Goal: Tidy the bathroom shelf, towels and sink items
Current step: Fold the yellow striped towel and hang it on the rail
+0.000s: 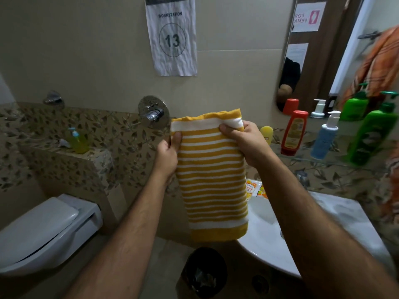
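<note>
Towel, yellow with white stripes, is held up folded in front of the wall, left of the sink. Folding appears partly done; placement is judged outstanding, and packets on the sink rim look unsorted. The top left corner is pinched by the left hand; the top right corner is clasped by the right hand, fingers curled.

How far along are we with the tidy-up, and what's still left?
Done: the bottles stand upright on the glass shelf. In hand: the striped towel, folded narrow, hangs from its top edge, gripped by the left hand and right hand; it isn't put away yet. Left: packets lie on the sink edge, and an orange towel hangs bunched by the mirror.
</note>
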Motion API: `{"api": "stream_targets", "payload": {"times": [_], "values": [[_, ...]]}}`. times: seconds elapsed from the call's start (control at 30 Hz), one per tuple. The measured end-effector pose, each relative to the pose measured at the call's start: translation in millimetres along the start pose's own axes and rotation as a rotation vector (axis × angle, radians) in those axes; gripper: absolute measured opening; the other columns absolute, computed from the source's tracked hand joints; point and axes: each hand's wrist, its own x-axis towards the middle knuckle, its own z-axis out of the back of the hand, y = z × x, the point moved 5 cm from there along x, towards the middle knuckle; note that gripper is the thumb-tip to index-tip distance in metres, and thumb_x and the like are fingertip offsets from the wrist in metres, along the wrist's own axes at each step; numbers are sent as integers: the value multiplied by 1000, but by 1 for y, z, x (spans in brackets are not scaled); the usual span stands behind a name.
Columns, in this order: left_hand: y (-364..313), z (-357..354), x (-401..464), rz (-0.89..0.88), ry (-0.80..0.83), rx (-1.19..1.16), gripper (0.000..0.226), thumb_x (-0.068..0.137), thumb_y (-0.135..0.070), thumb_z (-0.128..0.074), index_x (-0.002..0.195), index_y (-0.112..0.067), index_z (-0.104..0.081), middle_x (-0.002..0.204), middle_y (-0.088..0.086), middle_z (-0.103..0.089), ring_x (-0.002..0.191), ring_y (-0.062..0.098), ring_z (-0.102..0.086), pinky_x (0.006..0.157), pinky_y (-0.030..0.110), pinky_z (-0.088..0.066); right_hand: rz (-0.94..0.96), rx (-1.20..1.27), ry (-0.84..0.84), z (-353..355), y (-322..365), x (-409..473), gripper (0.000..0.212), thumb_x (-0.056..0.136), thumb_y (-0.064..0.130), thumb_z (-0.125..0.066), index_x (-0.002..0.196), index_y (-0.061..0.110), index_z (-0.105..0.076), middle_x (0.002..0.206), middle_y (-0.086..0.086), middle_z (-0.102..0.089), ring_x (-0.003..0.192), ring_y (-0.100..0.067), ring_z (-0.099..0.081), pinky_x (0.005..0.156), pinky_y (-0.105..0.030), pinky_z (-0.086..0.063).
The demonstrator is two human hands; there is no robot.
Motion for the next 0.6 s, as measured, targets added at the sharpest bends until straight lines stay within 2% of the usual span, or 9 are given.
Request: {"api": "stream_targets", "payload": {"times": [0.07,0.13,0.17,0.23,0.3,0.37,0.43,0.5,0.6], "values": [[9,-14,0,119,203,-274,48,89,-54,-48,114,-14,-61,110,11,-70,103,28,-68,84,42,-57,32,-2,-48,4,11,-2,14,89,20,-70,99,12,-69,101,-12,-74,97,-27,-71,88,-41,-58],[16,-29,-5,178,378,-333,64,79,-60,-50,127,-18,-57,124,9,-67,114,27,-64,88,46,-55,56,-10,-94,12,22,-4,12,89,19,-69,98,12,-68,101,-13,-73,97,-28,-71,88,-42,-58],[19,-36,-4,191,398,-303,63,76,-58,-59,126,-19,-58,122,8,-68,114,27,-64,88,46,-56,64,-19,-112,18,26,-4,14,90,20,-69,100,11,-67,102,-14,-72,97,-27,-71,88,-42,-58],[15,-51,0,194,346,-268,46,75,-40,-74,115,-18,-64,110,6,-73,107,27,-67,86,44,-57,61,-41,-136,34,34,-5,19,89,23,-69,104,11,-66,104,-12,-73,96,-25,-72,87,-41,-59],[1,-74,5,149,314,-264,22,85,-26,-70,106,-19,-66,102,3,-74,96,24,-71,83,42,-59,71,-27,-155,55,45,-9,19,90,24,-69,105,13,-65,103,-10,-73,95,-22,-73,84,-38,-59],[-15,-102,9,84,313,-254,17,88,-29,-67,104,-22,-65,98,-1,-74,91,19,-72,77,36,-60,97,20,-180,81,53,-14,29,89,25,-69,113,11,-62,108,-10,-72,97,-23,-72,85,-39,-59],[-31,-134,10,18,332,-257,12,88,-32,-67,99,-27,-65,90,-9,-75,85,11,-72,71,29,-59,121,103,-192,113,52,-22,48,86,27,-73,126,6,-57,118,-16,-69,106,-28,-69,89,-43,-57],[-39,-169,10,-18,397,-272,9,89,-31,-66,97,-28,-65,85,-12,-74,81,6,-72,69,25,-57,68,150,-168,141,38,-30,64,80,27,-77,134,4,-51,127,-20,-64,116,-34,-64,94,-46,-54],[-41,-216,2,7,498,-289,13,89,-31,-67,100,-27,-65,90,-9,-75,86,11,-72,76,31,-58,10,161,-257,179,21,-48,62,76,15,-77,132,1,-54,123,-18,-67,115,-36,-64,92,-45,-56]]}}
